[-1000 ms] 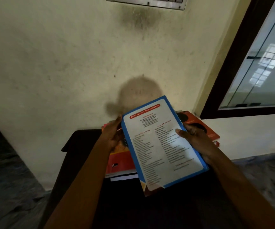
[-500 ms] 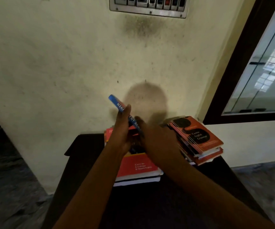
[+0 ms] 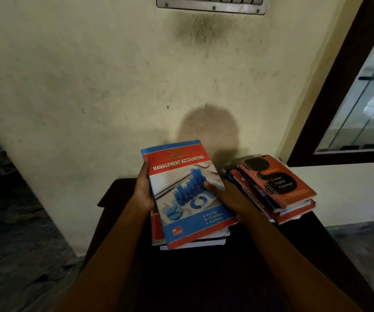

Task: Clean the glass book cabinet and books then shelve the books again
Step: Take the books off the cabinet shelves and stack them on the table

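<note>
Left hand (image 3: 144,190): clasps the left edge of the blue-and-red book (image 3: 181,167), thumb pointing up along that edge.
Right hand (image 3: 233,199): holds the book's right edge, thumb laid on the cover, fingers hidden underneath.
Forearms: both bare, stretched forward, converging on the book.

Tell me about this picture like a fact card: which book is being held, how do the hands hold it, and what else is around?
Held book: Management Accounting, front cover up
Left hand: grips the book's left edge
Right hand: holds the right edge, thumb on the cover
Underneath: left pile of books on the dark table
Beside it: right pile, untidy, with the orange Concise English Grammar on top
Far right: glass panel in a dark frame
Top of wall: switch panel
</note>
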`<action>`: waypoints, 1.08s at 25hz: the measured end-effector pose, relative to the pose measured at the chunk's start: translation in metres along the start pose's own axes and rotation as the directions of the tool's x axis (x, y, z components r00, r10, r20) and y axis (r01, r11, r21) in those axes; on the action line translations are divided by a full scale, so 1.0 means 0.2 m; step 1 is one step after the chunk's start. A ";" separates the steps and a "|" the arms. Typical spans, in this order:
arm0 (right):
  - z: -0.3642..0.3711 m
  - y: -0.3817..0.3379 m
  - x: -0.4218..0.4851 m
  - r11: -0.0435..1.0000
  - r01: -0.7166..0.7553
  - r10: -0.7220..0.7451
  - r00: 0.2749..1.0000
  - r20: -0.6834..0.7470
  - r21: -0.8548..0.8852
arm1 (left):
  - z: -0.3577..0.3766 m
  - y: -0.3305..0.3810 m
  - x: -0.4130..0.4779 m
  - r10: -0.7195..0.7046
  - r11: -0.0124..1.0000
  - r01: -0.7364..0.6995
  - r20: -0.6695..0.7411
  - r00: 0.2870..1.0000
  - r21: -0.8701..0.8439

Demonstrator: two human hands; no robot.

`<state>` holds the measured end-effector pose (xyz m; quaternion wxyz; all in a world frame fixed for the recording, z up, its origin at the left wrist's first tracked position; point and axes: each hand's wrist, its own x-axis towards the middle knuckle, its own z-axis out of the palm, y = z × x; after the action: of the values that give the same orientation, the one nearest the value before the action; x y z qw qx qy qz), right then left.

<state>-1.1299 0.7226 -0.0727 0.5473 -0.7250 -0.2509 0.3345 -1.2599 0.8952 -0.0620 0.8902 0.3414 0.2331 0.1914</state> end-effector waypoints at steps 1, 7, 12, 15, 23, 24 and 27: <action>0.01 0.01 0.02 1.000 0.012 -0.010 0.998 -0.064 0.026 | -0.01 0.00 0.04 0.016 0.997 -0.016 -0.003 1.000 0.081; 0.05 0.20 0.14 0.886 -0.208 0.131 0.969 -0.208 -0.415 | -0.24 -0.27 0.03 0.148 0.862 -0.014 -0.225 0.963 0.507; 0.12 0.21 0.16 0.836 -0.221 0.143 0.971 -0.189 -0.502 | -0.19 -0.25 -0.04 -0.149 0.971 0.149 -0.010 0.989 0.186; 0.12 0.20 0.20 0.895 -0.182 0.142 0.982 -0.128 -0.408 | -0.20 -0.24 -0.02 -0.183 0.982 0.184 -0.012 0.983 0.048; -0.24 0.39 -0.29 0.940 -0.144 0.118 0.988 -0.100 -0.310 | -0.10 -0.42 -0.33 0.334 0.559 -0.178 -0.024 0.942 0.809; -0.33 0.47 -0.41 0.954 -0.154 0.128 0.985 -0.117 -0.257 | -0.02 -0.51 -0.44 0.343 0.540 -0.206 0.010 0.939 0.816; -0.74 0.72 -0.82 0.960 -0.233 0.187 0.946 -0.263 -0.153 | 0.31 -0.88 -0.62 0.274 0.461 -0.256 0.138 0.952 0.850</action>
<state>-1.1247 0.4699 -0.1504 0.4666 -0.8305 -0.1318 0.2742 -1.2961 0.6784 -0.1078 0.5596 0.7674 0.2491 0.1894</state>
